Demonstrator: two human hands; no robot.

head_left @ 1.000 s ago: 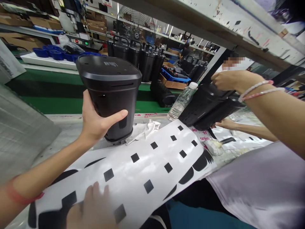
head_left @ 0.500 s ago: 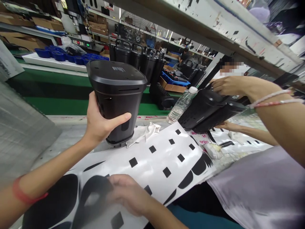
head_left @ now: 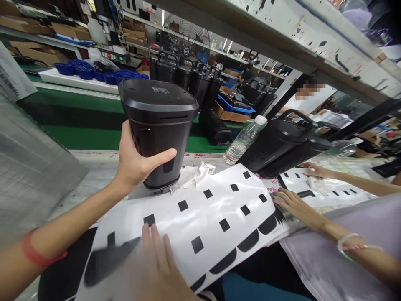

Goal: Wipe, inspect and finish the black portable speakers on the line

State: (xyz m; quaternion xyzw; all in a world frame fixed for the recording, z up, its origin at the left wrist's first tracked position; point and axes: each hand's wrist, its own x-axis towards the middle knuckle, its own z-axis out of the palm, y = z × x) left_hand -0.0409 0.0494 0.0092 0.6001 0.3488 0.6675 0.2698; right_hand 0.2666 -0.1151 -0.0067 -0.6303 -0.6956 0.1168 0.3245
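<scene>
Black canister (head_left: 158, 133) is located left of centre in the frame, broad end uppermost. Left hand (head_left: 135, 164) grips its side, thumb across the front face, other fingers largely hidden. Right hand (head_left: 160, 261), partly blurred at lower centre, extends its fingers slightly apart over a white sheet (head_left: 203, 217) with black squares; contact cannot be determined. Crumpled white cloth (head_left: 200, 174) lies just beside the canister's lower end.

A red band (head_left: 29, 250) circles the bare left forearm (head_left: 90, 211).
</scene>
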